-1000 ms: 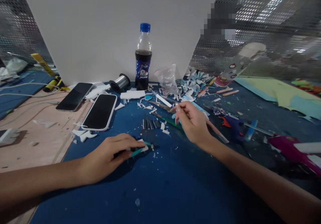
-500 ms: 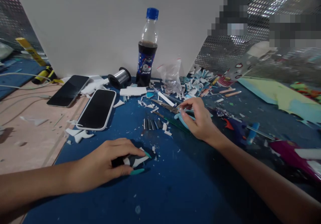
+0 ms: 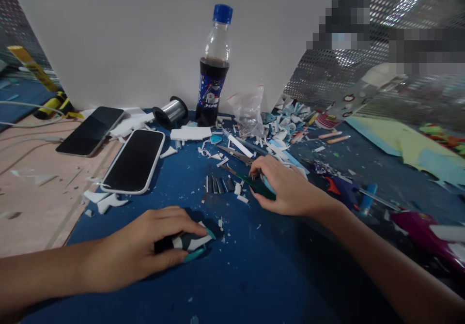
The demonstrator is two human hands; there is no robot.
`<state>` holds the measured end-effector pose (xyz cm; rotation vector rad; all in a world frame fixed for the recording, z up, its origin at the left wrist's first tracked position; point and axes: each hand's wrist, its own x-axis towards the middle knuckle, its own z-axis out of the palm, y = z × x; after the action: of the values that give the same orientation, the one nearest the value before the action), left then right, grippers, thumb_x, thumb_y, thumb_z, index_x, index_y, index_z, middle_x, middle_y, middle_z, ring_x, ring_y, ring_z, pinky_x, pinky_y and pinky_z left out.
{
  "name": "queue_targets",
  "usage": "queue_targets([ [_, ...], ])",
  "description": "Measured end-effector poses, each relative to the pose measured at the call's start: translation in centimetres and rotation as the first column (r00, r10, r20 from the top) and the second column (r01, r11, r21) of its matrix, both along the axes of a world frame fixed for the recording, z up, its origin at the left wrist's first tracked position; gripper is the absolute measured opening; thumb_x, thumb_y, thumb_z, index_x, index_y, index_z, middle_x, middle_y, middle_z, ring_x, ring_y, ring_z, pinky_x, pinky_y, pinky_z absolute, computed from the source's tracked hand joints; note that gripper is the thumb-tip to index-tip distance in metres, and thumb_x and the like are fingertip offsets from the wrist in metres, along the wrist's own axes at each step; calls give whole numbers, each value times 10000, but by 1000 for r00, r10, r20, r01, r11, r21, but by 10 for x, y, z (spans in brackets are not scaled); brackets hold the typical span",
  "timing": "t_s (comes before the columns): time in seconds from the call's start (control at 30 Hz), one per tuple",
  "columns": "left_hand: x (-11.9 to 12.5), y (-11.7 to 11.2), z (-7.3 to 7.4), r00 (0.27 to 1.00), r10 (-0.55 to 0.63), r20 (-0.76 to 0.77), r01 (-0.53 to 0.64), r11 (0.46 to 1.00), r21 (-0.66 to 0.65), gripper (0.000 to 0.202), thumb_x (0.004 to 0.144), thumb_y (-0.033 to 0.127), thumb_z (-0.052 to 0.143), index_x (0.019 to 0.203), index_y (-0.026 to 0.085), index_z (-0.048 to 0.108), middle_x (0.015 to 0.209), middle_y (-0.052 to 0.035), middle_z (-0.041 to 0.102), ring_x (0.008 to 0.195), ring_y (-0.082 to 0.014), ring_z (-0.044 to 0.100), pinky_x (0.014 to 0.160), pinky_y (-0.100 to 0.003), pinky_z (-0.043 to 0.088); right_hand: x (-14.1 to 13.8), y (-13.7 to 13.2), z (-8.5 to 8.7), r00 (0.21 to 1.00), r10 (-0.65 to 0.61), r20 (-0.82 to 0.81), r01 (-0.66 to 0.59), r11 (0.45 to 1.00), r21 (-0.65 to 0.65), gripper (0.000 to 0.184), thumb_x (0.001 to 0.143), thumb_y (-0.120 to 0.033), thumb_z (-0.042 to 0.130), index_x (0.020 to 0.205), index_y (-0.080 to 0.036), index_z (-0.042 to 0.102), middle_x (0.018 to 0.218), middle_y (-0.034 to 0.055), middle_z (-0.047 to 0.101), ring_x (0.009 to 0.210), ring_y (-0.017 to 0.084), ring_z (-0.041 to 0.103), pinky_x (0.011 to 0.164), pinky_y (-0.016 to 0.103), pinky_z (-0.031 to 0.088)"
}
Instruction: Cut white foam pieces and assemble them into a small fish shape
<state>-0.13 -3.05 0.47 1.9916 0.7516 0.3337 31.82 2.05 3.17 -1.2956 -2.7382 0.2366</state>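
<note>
My left hand (image 3: 145, 246) rests on the blue mat (image 3: 232, 275), its fingers closed over a small black and white foam piece (image 3: 189, 241). My right hand (image 3: 286, 188) lies a little farther back with its fingers curled around the green handle of a pair of scissors (image 3: 250, 181), whose blades point back left. Several short dark strips (image 3: 219, 184) lie side by side between the two hands.
Two phones (image 3: 133, 161) (image 3: 90, 130) lie face up at the left. A cola bottle (image 3: 213, 67), a wire spool (image 3: 170, 112) and a plastic bag (image 3: 249, 111) stand against a white board. Foam scraps (image 3: 283, 125), a glue gun (image 3: 345, 188) and coloured sheets (image 3: 407, 142) lie to the right.
My right hand came down from holding a thin stick in the air onto the scissors' green handle. My left hand pulled the foam piece slightly nearer. The view shifted a little.
</note>
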Motion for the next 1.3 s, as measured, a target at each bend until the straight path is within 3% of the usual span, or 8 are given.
queue_targets([
  [0.33,-1,0,1,998,69,4,-69,997,25,364,904,233,557,1229,392,592,1134,-4,664,904,-154,657,710,-226,531,8,8,-3,995,-103,-12,102,993,-51,212,868,-338,508,1007,-184,462,982,129,572,802,212,587,611,326,455],
  [0.47,-2,1,-7,955,268,125,-271,963,7,319,866,284,615,1175,364,631,1059,-5,671,895,-155,657,714,-226,546,10,7,1,994,-103,-36,101,993,-60,306,871,-429,551,1067,-203,485,1024,112,580,815,203,599,615,309,476],
  [0.57,-1,3,-9,841,509,184,-511,859,-38,381,795,312,678,1174,307,635,931,-11,670,782,-147,638,645,-225,545,10,9,-1,984,-150,-93,153,988,22,302,902,-454,502,1063,-199,477,991,106,560,818,208,575,674,337,483],
  [0.63,0,6,-8,787,587,190,-589,806,-54,419,755,310,698,1169,281,639,828,3,645,711,-138,610,608,-227,540,11,12,-4,970,-199,-143,215,970,111,250,924,-416,449,1036,-194,461,986,116,536,881,237,549,752,385,474],
  [0.77,2,13,-5,792,576,201,-550,817,-172,440,731,306,714,1161,251,635,855,-9,679,726,-150,639,622,-253,566,14,24,-10,940,-267,-212,314,922,229,184,922,-365,430,1003,-200,442,988,126,521,938,269,517,816,446,452],
  [0.93,2,19,-8,821,538,194,-432,805,-406,655,673,272,788,1276,207,539,1056,-79,727,899,-224,706,752,-355,611,4,46,-7,943,-265,-204,308,926,219,155,900,-372,497,957,-229,476,970,101,560,931,266,544,764,414,479],
  [1.13,1,19,-7,827,527,197,-420,812,-406,647,672,262,780,1263,188,528,995,-64,727,878,-223,714,785,-384,604,-14,68,4,958,-253,-132,275,943,189,149,892,-383,522,885,-240,480,929,102,575,860,268,559,749,430,487],
  [1.3,1,16,-7,794,525,307,-400,831,-387,500,788,331,694,1238,207,516,1160,-82,648,1032,-210,655,876,-368,576,-21,55,10,952,-283,-117,303,929,212,163,921,-370,443,844,-228,467,888,108,571,842,263,558,737,429,480],
])
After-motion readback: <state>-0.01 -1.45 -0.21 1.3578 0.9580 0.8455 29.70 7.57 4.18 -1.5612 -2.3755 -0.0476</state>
